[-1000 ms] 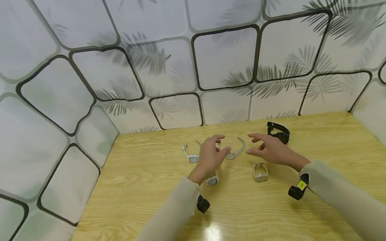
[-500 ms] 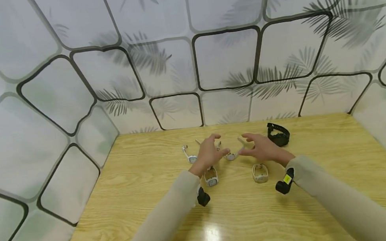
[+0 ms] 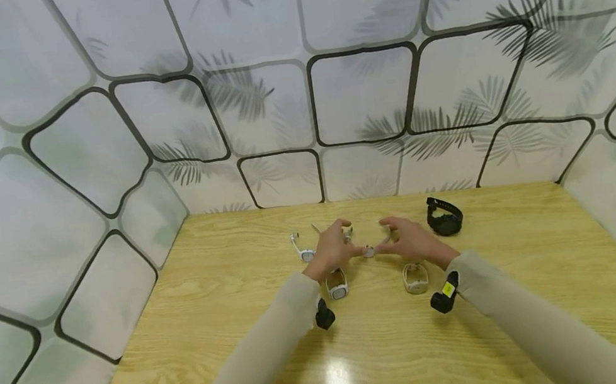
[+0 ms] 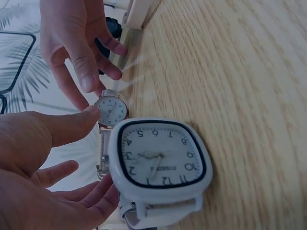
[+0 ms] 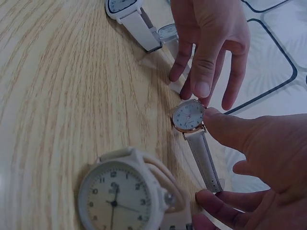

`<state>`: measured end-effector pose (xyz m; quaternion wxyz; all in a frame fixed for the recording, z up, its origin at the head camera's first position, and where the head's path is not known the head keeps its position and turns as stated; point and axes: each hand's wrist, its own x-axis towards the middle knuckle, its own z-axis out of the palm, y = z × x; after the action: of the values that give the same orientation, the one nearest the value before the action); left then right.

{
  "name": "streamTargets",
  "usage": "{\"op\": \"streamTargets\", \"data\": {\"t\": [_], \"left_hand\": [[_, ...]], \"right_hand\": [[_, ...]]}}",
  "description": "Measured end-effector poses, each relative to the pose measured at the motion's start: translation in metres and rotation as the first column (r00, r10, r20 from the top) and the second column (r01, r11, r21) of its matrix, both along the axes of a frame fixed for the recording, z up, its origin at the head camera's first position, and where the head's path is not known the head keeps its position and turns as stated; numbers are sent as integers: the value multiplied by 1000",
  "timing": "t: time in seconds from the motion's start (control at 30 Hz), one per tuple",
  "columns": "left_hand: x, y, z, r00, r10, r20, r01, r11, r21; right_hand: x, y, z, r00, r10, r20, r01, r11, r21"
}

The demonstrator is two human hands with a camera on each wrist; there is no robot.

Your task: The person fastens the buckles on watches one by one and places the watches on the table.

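Between my two hands lies a round wristwatch (image 3: pixel 369 252) with a rose-gold rim and a pale strap. My left hand (image 3: pixel 333 252) is at its left side, with the thumb tip right at the watch case (image 4: pixel 112 112) and the other fingers spread beyond the buckle end. From the right, my right hand (image 3: pixel 412 243) reaches its thumb to the case; its fingertips are at the free end of the pale strap (image 5: pixel 204 160). Both hands keep a wide gap between thumb and fingers.
Nearer me stand a white squarish watch (image 3: pixel 339 292) and a cream round watch (image 3: pixel 416 288). A black watch (image 3: pixel 445 224) sits at the back right. Another white watch (image 3: pixel 307 255) lies left of my left hand. A patterned fabric wall (image 3: pixel 362 170) borders the wooden table (image 3: pixel 232 327).
My right hand has moved left and in toward the rose-gold-rimmed watch, away from the black one. My left hand has lowered its thumb to the same watch.
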<state>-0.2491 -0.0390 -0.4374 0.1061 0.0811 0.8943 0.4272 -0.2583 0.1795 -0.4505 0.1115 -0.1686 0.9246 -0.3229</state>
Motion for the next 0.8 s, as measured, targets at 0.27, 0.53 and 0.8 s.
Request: {"op": "streamTargets", "data": {"t": [0.27,0.53,0.8], "left_hand": [[-4,-1,-9,1000,-25,-13,24,1000,-11],[-6,-1,-11,998,-43,-35,41,997,-59],[-7,0,-13,998,-38,-44,35,998,-56]], "right_hand": [[1,-7,-5,1000,-23,0,23,1000,-21],[-1,-9,-7,1000,-24,-4,24,1000,-10],[-2,-8,-9,999,-33,8,33,999,-23]]}}
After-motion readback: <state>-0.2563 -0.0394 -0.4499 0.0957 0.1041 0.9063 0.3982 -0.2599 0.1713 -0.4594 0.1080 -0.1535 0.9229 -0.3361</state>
